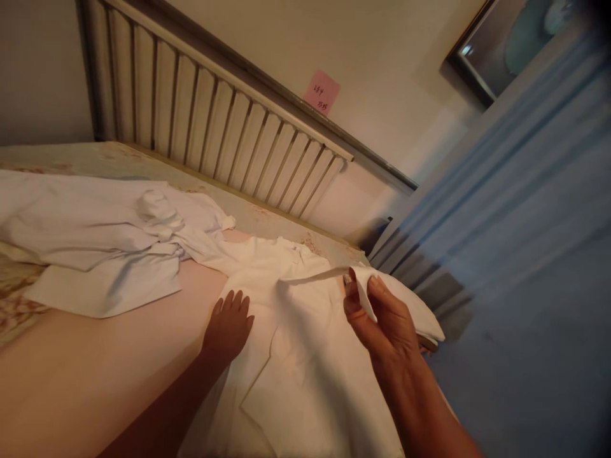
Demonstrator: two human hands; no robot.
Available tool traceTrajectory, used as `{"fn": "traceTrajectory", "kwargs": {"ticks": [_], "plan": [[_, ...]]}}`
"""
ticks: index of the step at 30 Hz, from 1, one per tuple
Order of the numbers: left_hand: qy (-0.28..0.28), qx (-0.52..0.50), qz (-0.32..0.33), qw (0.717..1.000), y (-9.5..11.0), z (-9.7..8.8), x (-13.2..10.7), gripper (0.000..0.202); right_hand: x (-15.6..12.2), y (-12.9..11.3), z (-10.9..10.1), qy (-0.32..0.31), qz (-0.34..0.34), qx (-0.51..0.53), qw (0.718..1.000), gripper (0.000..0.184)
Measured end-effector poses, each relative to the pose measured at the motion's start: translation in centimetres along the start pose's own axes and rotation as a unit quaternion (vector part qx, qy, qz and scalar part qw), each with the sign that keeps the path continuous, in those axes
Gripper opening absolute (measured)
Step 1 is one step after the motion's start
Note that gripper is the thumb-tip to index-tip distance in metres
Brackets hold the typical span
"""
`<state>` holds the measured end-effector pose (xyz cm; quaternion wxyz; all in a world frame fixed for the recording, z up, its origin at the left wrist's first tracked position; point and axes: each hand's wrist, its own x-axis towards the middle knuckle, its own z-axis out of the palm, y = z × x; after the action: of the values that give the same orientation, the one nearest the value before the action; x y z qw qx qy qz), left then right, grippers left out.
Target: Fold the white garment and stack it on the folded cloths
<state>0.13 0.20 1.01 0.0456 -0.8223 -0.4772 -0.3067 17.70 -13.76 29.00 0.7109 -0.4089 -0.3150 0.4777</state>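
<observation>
On the bed (95,369), a white shirt (305,369) lay spread lengthwise toward the headboard (214,121), the left hand (228,327) flat and open on its left side, the right hand (386,324) pinching its lifted sleeve (315,275).

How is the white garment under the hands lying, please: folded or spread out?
Mostly spread: the white garment lies flat on the bed, left hand pressing it, right hand holding one edge up.

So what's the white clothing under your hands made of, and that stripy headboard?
The white garment looks like thin woven cloth, matte: it creases and droops where the right hand lifts it. The headboard looks padded, maybe leatherette, with faintly shiny ribs; unsure.
</observation>
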Motion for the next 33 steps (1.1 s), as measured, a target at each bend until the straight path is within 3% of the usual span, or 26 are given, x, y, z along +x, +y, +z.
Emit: {"fn": "traceTrajectory", "kwargs": {"ticks": [7,10,15,21,24,26,31,33], "plan": [[0.009,-0.001,-0.003,1.0,0.1,0.0,0.0,0.042,-5.0,6.6,-2.2,-0.008,0.136,-0.003,0.991,0.027],[0.003,0.008,-0.005,1.0,0.2,-0.1,0.0,0.042,-7.0,8.6,-3.0,-0.019,0.164,0.008,0.986,0.026],[-0.002,0.021,0.003,1.0,0.2,-0.4,0.0,0.043,-8.4,9.5,-2.9,-0.078,0.187,0.02,0.979,0.026],[0.001,0.016,-0.001,1.0,0.3,-0.4,0.0,0.043,-8.0,10.0,-2.6,-0.112,0.198,0.018,0.974,0.026],[0.003,0.009,-0.009,1.0,0.6,-0.5,-0.1,0.043,-6.4,10.8,-2.9,-0.107,0.19,0.003,0.976,0.026],[0.001,0.007,-0.014,1.0,0.7,-0.5,-0.1,0.042,-4.0,11.2,-2.9,-0.101,0.18,-0.007,0.978,0.025],[0.0,0.005,-0.01,1.0,0.6,-0.5,-0.2,0.043,6.6,11.0,-2.4,-0.063,0.122,-0.029,0.99,0.023],[-0.001,0.004,-0.01,1.0,0.6,-0.5,-0.2,0.043,10.1,10.6,-3.0,-0.028,0.104,-0.103,0.989,0.022]]}}
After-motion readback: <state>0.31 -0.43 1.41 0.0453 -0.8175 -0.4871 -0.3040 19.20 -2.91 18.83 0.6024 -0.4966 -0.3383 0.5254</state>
